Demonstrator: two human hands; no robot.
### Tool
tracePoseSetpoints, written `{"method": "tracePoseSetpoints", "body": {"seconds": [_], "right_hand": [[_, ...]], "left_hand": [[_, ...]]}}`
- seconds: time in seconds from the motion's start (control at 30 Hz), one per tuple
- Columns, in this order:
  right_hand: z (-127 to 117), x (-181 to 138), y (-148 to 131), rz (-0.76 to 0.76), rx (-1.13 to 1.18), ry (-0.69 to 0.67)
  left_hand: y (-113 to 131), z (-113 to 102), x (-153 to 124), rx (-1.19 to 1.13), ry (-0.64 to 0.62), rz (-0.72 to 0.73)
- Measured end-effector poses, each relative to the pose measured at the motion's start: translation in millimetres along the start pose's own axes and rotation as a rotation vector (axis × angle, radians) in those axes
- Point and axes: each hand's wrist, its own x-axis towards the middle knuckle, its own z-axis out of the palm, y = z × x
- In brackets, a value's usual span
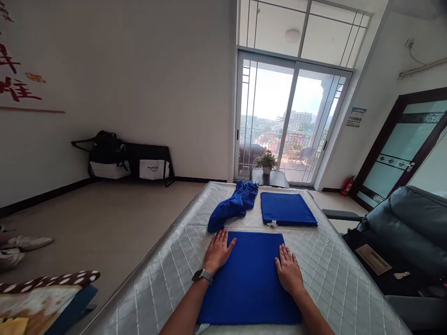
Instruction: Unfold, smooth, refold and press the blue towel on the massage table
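Note:
A blue cloth point(252, 279), spread as a flat rectangle with a small white tag at its near left corner, lies in front of me on the mattress point(164, 284). My left hand point(217, 251) rests flat on its far left edge, fingers stretched out, a watch on the wrist. On the right edge lies my right hand point(289, 270), also flat with fingers extended. Beyond them is a neatly folded blue cloth point(288, 208) with a white tag. To its left sits a crumpled blue cloth point(234, 204), just past my left fingertips.
A grey armchair point(412, 223) stands at the right, close to the mattress. A potted plant point(267, 160) sits on a small dark table beyond the far edge. At lower left is a polka-dot fabric point(49, 281). Bags rest on a black bench point(148, 151) by the wall.

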Motion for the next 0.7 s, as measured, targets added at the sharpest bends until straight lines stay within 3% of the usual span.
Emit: {"method": "tracePoseSetpoints", "body": {"seconds": [0.1,0.17,0.37,0.47,0.57,0.7], "right_hand": [[-2.4,-0.8,-1.0,0.005,0.019,-0.005],[-3.0,-1.3,-1.3,0.012,0.034,-0.005],[-2.4,-1.8,0.0,-0.013,0.035,-0.005],[-1.1,-1.9,1.9,-0.04,0.021,-0.009],[-0.1,-1.1,2.8,-0.033,0.031,-0.008],[0.1,0.0,2.1,-0.01,0.066,0.003]], "left_hand": [[8.0,-5.0,-0.2,0.012,0.008,-0.004],[26.5,-5.1,-2.7,0.017,0.022,0.014],[136.5,15.8,-27.2,-0.061,-0.049,0.32],[173.7,24.9,-40.6,-0.133,-0.09,0.438],[173.7,25.3,-47.5,-0.122,-0.113,0.404],[127.7,14.8,-48.8,-0.052,-0.117,0.31]]}}
